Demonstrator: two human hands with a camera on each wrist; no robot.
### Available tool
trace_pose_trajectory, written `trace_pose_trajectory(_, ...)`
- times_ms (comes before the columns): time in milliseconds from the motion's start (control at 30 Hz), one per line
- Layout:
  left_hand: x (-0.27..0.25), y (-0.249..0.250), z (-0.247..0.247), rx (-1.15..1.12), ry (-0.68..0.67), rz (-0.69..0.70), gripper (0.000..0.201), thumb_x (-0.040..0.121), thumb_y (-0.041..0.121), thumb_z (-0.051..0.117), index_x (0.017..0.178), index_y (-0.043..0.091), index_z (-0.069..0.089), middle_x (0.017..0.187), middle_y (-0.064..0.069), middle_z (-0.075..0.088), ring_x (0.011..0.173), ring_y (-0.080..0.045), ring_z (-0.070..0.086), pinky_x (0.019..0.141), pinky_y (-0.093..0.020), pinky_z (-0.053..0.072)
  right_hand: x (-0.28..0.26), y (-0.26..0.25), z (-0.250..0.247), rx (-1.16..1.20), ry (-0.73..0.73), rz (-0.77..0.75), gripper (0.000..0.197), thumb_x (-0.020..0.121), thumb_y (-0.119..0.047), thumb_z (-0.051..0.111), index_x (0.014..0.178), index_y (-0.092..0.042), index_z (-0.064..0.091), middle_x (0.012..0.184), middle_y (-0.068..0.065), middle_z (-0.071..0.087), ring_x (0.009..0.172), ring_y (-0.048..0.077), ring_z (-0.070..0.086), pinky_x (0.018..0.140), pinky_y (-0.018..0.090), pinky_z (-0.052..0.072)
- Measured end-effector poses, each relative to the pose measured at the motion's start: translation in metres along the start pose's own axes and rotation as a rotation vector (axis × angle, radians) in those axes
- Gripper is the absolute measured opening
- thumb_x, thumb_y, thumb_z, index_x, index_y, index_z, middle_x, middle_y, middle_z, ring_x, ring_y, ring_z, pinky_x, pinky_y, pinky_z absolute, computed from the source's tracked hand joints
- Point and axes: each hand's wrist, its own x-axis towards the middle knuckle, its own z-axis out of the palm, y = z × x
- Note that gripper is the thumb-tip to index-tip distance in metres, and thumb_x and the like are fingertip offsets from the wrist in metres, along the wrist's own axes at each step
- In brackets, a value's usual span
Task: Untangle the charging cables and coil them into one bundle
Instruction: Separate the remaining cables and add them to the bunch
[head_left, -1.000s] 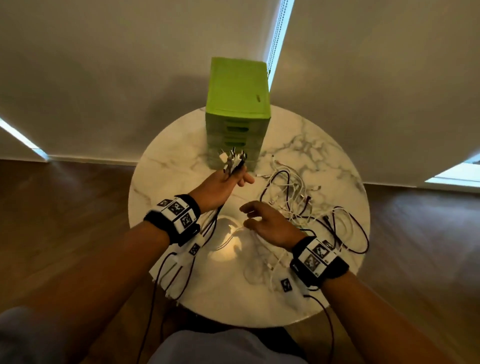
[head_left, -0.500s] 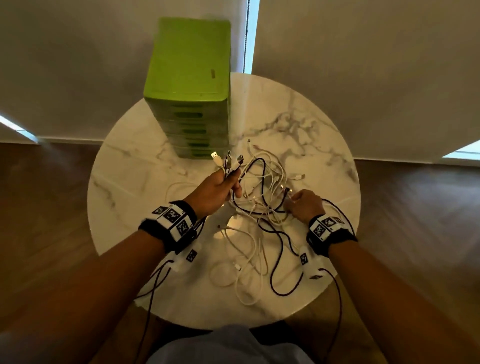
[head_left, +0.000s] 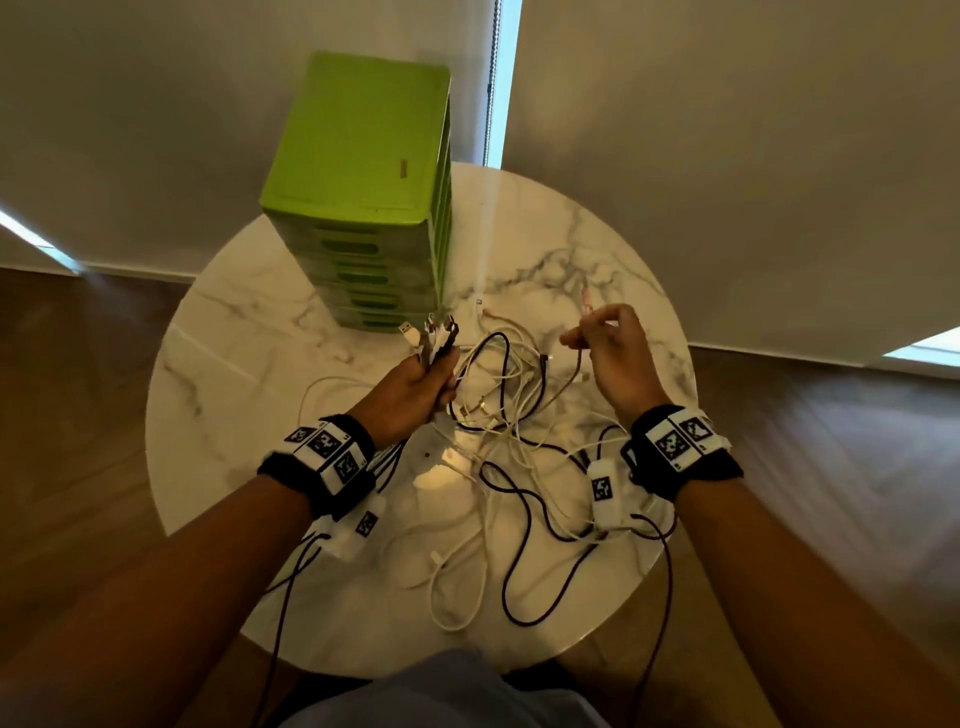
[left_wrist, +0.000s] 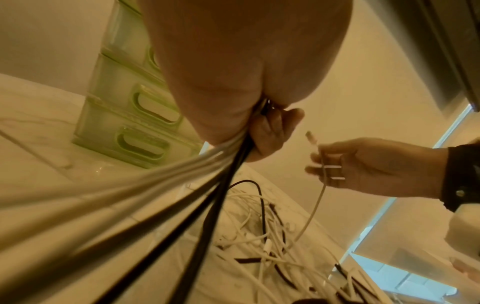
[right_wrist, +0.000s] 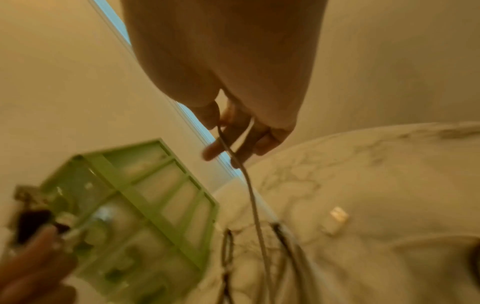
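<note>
A tangle of white and black charging cables (head_left: 498, 415) lies on the round marble table (head_left: 249, 364). My left hand (head_left: 415, 384) grips a bunch of cable ends (head_left: 434, 338) with the plugs sticking up, and the cords run down past my wrist (left_wrist: 182, 205). My right hand (head_left: 613, 358) is raised over the table's right side and pinches one thin pale cable (right_wrist: 249, 185) just below its plug (left_wrist: 311, 138). That cable hangs down into the tangle (left_wrist: 259, 236).
A green plastic drawer unit (head_left: 363, 197) stands at the back of the table, just behind my left hand. Loose loops of cable (head_left: 467, 582) reach the near table edge. A wall and window blinds (head_left: 727, 156) rise behind; wooden floor surrounds the table.
My right hand has risen from the tangle, lifting one thin cable end up and to the right. The left hand still holds its bunch of plugs.
</note>
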Motion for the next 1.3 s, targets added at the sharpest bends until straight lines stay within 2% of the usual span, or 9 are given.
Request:
trace_pose_trajectory(133,-0.003,0.01,0.002,-0.217,-0.014,0.015,0.039,0.108,0.039,0.037,0.072,0.025,0.032,0.061,0.006,0.025,0.052,-0.009,0.022,0.048,-0.022,0.023,-0.014,-0.056,0.008,0.348,-0.126,-0.169,0.008,0.105,-0.011,0.048,0.102,-0.015,0.042,0.076,0.005,0.057,0.068,0.018,0.062,0.078,0.04,0.06)
trace_pose_trajectory(300,-0.011,0.027,-0.001,-0.49,-0.02,-0.006,0.031,0.107,0.025,0.042,0.077,0.028,0.033,0.07,0.001,0.01,0.05,-0.007,0.017,0.044,-0.02,0.014,-0.06,-0.078,0.048,0.477,-0.297,-0.159,0.009,0.101,-0.006,0.043,0.108,-0.01,0.046,0.087,0.008,0.054,0.072,0.022,0.054,0.072,0.036,0.052)
trace_pose_trajectory(467,-0.033,0.031,-0.006,-0.479,-0.12,0.118,0.028,0.098,0.033,0.048,0.108,0.019,0.07,0.065,0.003,0.032,0.06,-0.013,0.018,0.052,-0.027,0.012,-0.096,-0.072,0.086,0.284,-0.298,-0.242,0.013,0.104,-0.005,0.044,0.107,-0.003,0.056,0.083,0.002,0.062,0.077,0.023,0.061,0.079,0.044,0.059)
trace_pose_trajectory(567,-0.045,0.029,-0.012,-0.4,-0.088,0.203,0.043,0.101,0.041,0.049,0.133,0.013,0.059,0.072,0.001,0.044,0.062,-0.011,0.028,0.051,-0.022,0.021,-0.105,-0.075,0.093,0.234,-0.258,-0.288,0.008,0.103,-0.004,0.049,0.107,0.0,0.055,0.087,0.0,0.061,0.074,0.015,0.063,0.075,0.035,0.059)
trace_pose_trajectory(733,-0.06,0.027,-0.024,-0.194,0.006,0.27,0.022,0.104,0.043,0.047,0.094,0.025,0.055,0.073,0.006,0.048,0.073,-0.018,0.043,0.073,-0.035,0.041,-0.116,-0.077,0.1,0.221,-0.259,-0.22,0.013,0.102,-0.013,0.056,0.1,-0.007,0.045,0.092,0.004,0.056,0.073,0.021,0.069,0.073,0.037,0.061)
trace_pose_trajectory(933,-0.06,0.038,-0.055,-0.216,0.177,0.366,0.019,0.106,0.034,0.044,0.101,0.02,0.056,0.073,0.013,0.051,0.061,-0.003,0.04,0.056,-0.02,0.034,-0.112,-0.042,0.098,-0.374,-0.379,-0.406,0.039,0.108,-0.041,0.033,0.091,-0.019,0.06,0.082,-0.004,0.066,0.08,0.013,0.064,0.08,0.043,0.052)
trace_pose_trajectory(1033,-0.062,0.049,-0.072,-0.215,0.276,0.388,0.023,0.107,0.033,0.041,0.096,0.018,0.055,0.085,-0.006,0.052,0.068,-0.008,0.046,0.059,-0.023,0.04,-0.109,-0.021,0.097,-0.366,-0.455,-0.334,0.04,0.109,-0.042,0.031,0.084,-0.025,0.057,0.078,-0.004,0.064,0.077,0.013,0.062,0.082,0.043,0.051)
trace_pose_trajectory(1167,-0.069,0.064,-0.088,-0.349,0.31,0.472,0.028,0.108,0.032,0.035,0.095,0.01,0.047,0.075,-0.002,0.054,0.078,-0.02,0.065,0.079,-0.039,0.061,-0.109,0.001,0.094,-0.401,-0.443,-0.322,0.041,0.108,-0.044,0.03,0.082,-0.025,0.055,0.075,-0.004,0.062,0.074,0.015,0.06,0.08,0.043,0.05)
trace_pose_trajectory(1300,-0.072,0.07,-0.1,-0.44,0.33,0.506,0.029,0.107,0.042,0.035,0.09,0.019,0.042,0.068,-0.006,0.035,0.059,-0.018,0.048,0.061,-0.037,0.051,-0.103,0.01,0.088,-0.67,-0.511,-0.263,0.035,0.109,-0.039,0.03,0.099,-0.018,0.056,0.083,0.001,0.064,0.083,0.024,0.064,0.084,0.038,0.045)
